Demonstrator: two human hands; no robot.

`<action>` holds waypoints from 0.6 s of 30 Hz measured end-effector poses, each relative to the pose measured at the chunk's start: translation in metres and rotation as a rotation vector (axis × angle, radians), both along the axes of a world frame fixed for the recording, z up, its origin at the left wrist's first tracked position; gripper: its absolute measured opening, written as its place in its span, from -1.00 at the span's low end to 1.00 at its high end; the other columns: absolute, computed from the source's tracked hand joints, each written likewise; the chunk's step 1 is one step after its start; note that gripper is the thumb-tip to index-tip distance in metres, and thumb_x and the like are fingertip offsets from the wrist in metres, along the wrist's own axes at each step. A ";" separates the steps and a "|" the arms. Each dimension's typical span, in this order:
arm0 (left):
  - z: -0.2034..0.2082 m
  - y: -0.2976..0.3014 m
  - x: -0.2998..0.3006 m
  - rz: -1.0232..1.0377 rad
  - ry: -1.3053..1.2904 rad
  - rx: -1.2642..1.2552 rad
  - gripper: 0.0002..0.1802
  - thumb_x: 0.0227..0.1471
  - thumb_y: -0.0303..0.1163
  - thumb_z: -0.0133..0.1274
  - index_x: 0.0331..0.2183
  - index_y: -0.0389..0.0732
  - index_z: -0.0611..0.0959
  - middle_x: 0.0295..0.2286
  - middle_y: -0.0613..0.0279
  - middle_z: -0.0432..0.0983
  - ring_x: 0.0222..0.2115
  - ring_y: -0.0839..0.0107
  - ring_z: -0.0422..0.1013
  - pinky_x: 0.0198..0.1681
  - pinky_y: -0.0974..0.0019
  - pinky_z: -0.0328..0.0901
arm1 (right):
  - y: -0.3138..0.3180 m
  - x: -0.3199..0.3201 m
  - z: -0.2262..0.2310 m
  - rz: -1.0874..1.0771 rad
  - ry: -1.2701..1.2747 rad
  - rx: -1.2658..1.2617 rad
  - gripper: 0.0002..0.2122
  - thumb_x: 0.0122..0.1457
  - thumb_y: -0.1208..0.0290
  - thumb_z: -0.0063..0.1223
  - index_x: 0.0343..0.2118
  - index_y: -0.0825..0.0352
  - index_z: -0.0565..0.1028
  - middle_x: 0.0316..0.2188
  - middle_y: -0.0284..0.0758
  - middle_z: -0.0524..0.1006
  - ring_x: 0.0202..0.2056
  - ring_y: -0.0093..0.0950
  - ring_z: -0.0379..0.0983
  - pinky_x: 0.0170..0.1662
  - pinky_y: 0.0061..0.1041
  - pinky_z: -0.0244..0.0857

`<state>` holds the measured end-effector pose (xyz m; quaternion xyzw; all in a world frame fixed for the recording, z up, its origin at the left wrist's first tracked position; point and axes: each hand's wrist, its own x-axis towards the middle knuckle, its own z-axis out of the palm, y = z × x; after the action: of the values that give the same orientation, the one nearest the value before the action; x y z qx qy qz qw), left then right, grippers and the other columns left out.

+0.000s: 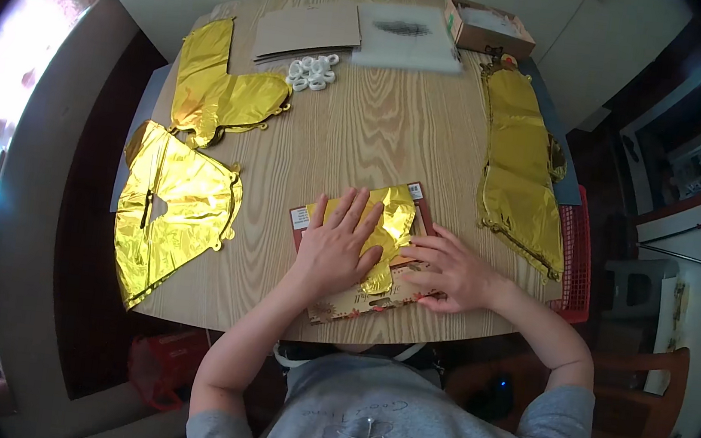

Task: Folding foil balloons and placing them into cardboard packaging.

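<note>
Close to the table's front edge lies a flat printed card (340, 308) with a red and tan border, turned at a slant. On top of it rests a folded gold foil balloon (400, 212). My left hand (339, 244) lies flat over the foil and the card, fingers stretched out and pointing away from me. At the card's right side is my right hand (450, 274), its fingers slightly bent and spread, touching the card near the foil's right edge. What lies under both palms is hidden.
Gold foil balloons lie at the far left (202, 81), near left (180, 200) and right (527, 153). White rings (311, 72), brown card sheets (310, 31), clear plastic bags (409, 48) and a small box (489, 29) are at the back. A red basket (575, 262) stands beyond the right edge.
</note>
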<state>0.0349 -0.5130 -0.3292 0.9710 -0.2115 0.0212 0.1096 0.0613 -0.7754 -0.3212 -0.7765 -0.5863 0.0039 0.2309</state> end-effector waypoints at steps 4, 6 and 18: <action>0.001 -0.004 -0.001 0.007 -0.004 -0.010 -0.29 0.13 -0.01 -0.14 0.24 -0.10 0.22 0.25 -0.07 0.00 0.29 0.04 -0.08 0.28 -0.18 -0.22 | 0.000 0.002 -0.006 0.024 0.036 0.005 -0.51 -0.02 0.22 0.26 0.00 0.08 0.37 0.16 -0.24 0.23 0.23 -0.18 0.11 0.29 0.04 -0.09; 0.001 -0.006 -0.003 0.016 -0.007 -0.004 -0.30 0.13 -0.01 -0.14 0.24 -0.07 0.22 0.25 -0.09 -0.01 0.29 0.02 -0.09 0.27 -0.19 -0.22 | 0.000 0.003 -0.004 0.025 0.050 0.006 -0.50 -0.02 0.20 0.26 0.01 0.09 0.37 0.16 -0.23 0.23 0.23 -0.17 0.10 0.29 0.05 -0.09; -0.005 -0.005 -0.001 0.011 -0.006 0.066 -0.32 0.11 0.04 -0.14 0.21 -0.02 0.30 0.24 -0.08 0.03 0.28 0.04 -0.07 0.28 -0.21 -0.24 | 0.078 0.034 -0.015 -0.383 -0.138 -0.025 -0.49 0.22 0.22 -0.08 0.12 0.52 0.29 0.11 0.00 0.35 0.19 -0.15 0.22 0.29 -0.23 -0.01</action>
<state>0.0335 -0.5178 -0.3342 0.9752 -0.2071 0.0176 0.0767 0.0949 -0.6975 -0.3362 -0.8750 -0.4422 -0.0862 0.1770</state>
